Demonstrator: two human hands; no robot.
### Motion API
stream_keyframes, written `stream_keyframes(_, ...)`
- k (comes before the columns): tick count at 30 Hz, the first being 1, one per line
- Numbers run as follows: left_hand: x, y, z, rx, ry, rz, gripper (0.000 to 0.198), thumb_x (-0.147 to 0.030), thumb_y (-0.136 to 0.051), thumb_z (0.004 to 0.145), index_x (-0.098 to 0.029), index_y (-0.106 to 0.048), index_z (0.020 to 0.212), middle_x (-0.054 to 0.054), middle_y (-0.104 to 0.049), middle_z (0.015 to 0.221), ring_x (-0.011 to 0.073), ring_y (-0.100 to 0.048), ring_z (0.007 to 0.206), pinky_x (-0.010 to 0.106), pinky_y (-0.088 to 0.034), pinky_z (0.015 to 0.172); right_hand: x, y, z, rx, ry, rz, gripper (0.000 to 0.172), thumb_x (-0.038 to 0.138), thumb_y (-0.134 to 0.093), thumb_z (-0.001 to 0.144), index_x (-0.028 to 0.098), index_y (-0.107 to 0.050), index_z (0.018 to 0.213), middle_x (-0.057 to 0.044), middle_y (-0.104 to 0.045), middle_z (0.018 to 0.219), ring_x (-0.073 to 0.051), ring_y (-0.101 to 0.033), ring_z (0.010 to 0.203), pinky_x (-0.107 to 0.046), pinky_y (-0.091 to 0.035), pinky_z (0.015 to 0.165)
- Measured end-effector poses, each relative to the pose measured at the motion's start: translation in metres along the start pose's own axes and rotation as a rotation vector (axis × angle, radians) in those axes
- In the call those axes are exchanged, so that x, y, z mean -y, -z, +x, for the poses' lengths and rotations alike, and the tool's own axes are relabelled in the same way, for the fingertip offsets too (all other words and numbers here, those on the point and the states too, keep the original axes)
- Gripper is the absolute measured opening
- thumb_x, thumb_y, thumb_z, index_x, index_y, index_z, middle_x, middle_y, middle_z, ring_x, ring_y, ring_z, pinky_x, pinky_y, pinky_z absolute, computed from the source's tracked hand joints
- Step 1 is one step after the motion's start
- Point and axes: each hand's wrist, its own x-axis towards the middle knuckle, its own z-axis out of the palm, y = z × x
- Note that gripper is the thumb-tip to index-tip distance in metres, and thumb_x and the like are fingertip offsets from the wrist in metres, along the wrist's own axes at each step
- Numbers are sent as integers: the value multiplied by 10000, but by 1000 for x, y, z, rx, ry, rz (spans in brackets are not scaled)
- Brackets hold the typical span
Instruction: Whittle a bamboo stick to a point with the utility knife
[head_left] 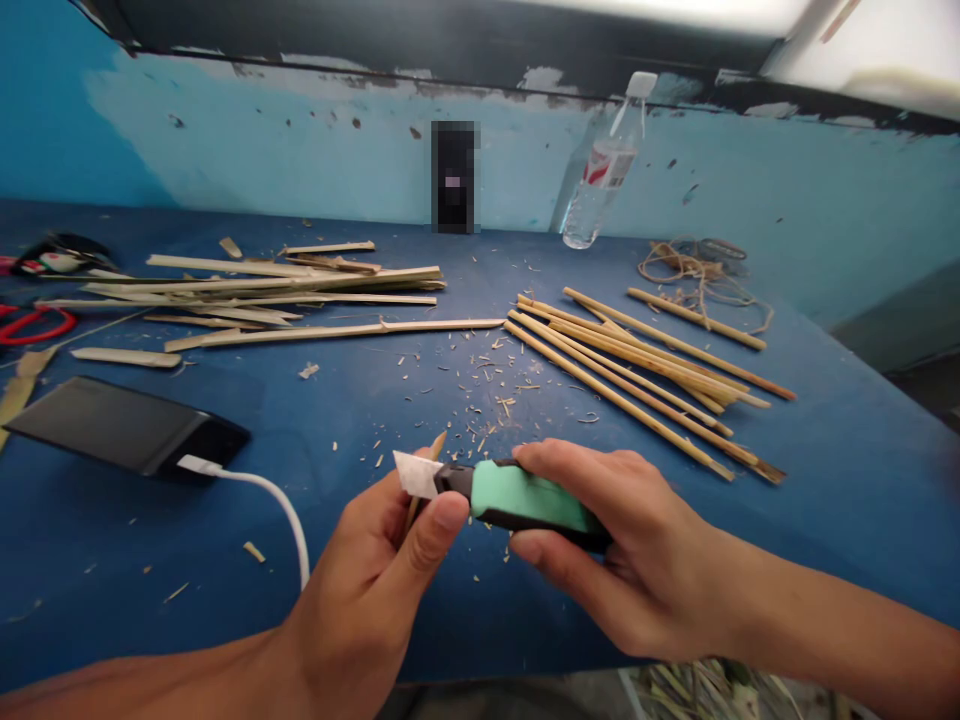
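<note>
My right hand (637,540) is closed round the green and black handle of a utility knife (525,497). Its short bare blade points left, over my left hand (382,575). That hand is closed on a thin wooden strip (436,446), whose pale tip sticks up behind the blade; the rest is mostly hidden by the fingers. My left thumb lies against the black neck of the knife. Small shavings (480,410) are scattered on the blue table just beyond both hands.
Split strips (300,285) lie in a pile at the back left, round sticks (630,370) on the right. A black device (135,425) with a white cable, red-handled scissors (37,322), a water bottle (600,175) and tangled twine (697,270) surround the work area. Plant scraps (712,690) fill a container below the front edge.
</note>
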Motion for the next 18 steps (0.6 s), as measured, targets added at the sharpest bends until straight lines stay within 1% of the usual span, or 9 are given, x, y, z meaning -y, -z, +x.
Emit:
stream_keyframes(2, 0, -1, 2, 26, 26, -11, 480, -610, -615, 951, -231, -489, 684, -81, -263, 552, 102, -193, 475, 206, -214, 383, 4, -3, 0, -3, -36, -5, 136, 336, -556, 1022, 241, -461, 1004, 10, -667, 900, -127, -606, 707, -270, -423, 594)
stream_keyframes(5, 3, -3, 4, -31, 66, 14, 495, -627, -620, 944, -231, -457, 694, -80, -291, 570, 102, -221, 494, 198, -237, 406, 6, -6, -1, -26, -65, -26, 133, 328, -570, 1012, 235, -478, 1037, 13, -648, 874, -127, -574, 667, -283, -384, 555)
stream_keyframes(7, 5, -3, 6, -64, 102, 31, 513, -653, -608, 942, -229, -444, 706, -80, -320, 577, 100, -244, 506, 189, -253, 422, 5, -8, -1, -46, -83, -43, 136, 321, -580, 1008, 232, -483, 1041, 9, -634, 862, -133, -563, 670, -282, -380, 558)
stream_keyframes(9, 7, -2, 6, -73, 121, 38, 525, -668, -594, 943, -227, -434, 707, -80, -330, 577, 96, -243, 508, 182, -248, 424, 3, -7, -1, -54, -71, -41, 132, 318, -580, 1011, 230, -488, 1044, 2, -637, 873, -138, -570, 695, -278, -389, 579)
stream_keyframes(12, 8, 0, 5, -28, 88, 5, 509, -634, -605, 954, -233, -421, 700, -92, -262, 557, 95, -179, 485, 186, -201, 393, -3, -3, 1, 4, -30, 12, 160, 331, -586, 1011, 223, -508, 1099, 8, -647, 868, -131, -570, 694, -270, -396, 599)
stream_keyframes(14, 7, 1, 4, 7, 58, -14, 461, -597, -615, 962, -240, -450, 720, -94, -234, 560, 102, -161, 481, 191, -201, 381, -6, 0, 2, 43, -30, 34, 205, 346, -590, 1011, 218, -515, 1152, 12, -656, 864, -126, -561, 678, -267, -393, 597)
stream_keyframes(18, 3, 1, 3, 10, 34, -7, 373, -548, -609, 979, -246, -517, 781, -87, -265, 572, 110, -190, 476, 186, -227, 371, -8, 1, 3, 58, -30, 24, 229, 371, -577, 1023, 213, -517, 1177, -17, -695, 943, -128, -575, 696, -266, -399, 609)
